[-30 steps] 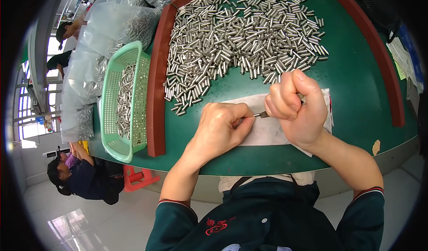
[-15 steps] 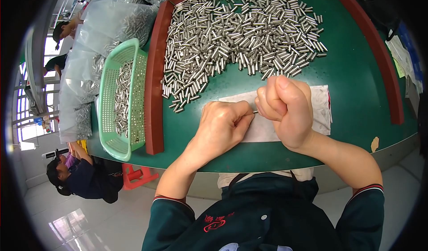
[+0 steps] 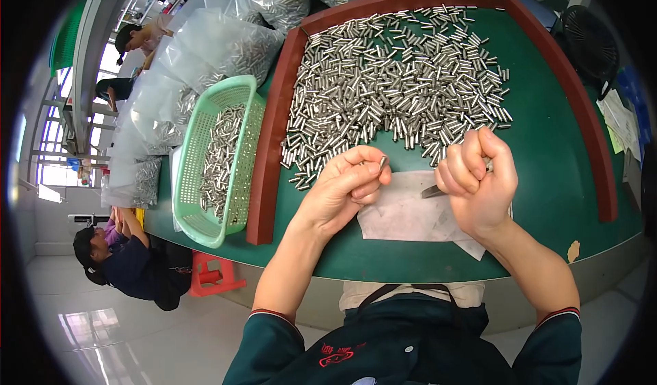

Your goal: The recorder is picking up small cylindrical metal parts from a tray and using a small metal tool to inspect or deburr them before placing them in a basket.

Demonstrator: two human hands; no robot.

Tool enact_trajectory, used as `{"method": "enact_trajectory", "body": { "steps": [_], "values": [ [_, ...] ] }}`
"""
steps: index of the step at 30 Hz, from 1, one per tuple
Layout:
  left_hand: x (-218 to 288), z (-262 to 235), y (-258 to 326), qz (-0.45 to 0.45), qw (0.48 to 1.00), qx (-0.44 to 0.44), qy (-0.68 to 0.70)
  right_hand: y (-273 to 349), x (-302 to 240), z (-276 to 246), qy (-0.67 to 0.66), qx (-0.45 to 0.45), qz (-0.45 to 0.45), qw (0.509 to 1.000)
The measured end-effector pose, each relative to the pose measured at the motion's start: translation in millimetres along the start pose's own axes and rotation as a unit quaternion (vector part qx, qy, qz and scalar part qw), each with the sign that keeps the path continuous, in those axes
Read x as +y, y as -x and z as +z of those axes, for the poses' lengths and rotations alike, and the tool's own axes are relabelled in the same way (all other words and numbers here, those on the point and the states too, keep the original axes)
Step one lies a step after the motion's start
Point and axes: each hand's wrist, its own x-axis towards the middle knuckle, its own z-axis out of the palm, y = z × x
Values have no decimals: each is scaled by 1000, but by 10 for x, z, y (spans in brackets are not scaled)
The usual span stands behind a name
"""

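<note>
On green desk (image 3: 547,173), before large loose pile of metal pins (image 3: 390,84): two bare hands, set apart. Left hand (image 3: 339,192): fingers closed, single short metal pin (image 3: 384,161) gripped between thumb and forefinger, held near edge of pile. Right hand (image 3: 478,183): fingers curled into fist around grey tool (image 3: 432,192), flat end jutting leftward over pale cloth (image 3: 404,221). Cloth: flat on desk, below and between hands. Red-brown rail (image 3: 277,135): around pile at left, back and right. Green basket (image 3: 256,149), part-filled with pins: beyond rail, at left.
</note>
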Motion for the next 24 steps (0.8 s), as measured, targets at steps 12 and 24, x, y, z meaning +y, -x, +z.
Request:
{"method": "enact_trajectory", "body": {
  "steps": [12,24],
  "values": [
    [124,-81,-28,78,995,13,60,-10,24,-1,2,12,10,1000],
    [43,-78,-196,236,608,226,-724,2,18,-8,7,11,8,1000]
  ]
}}
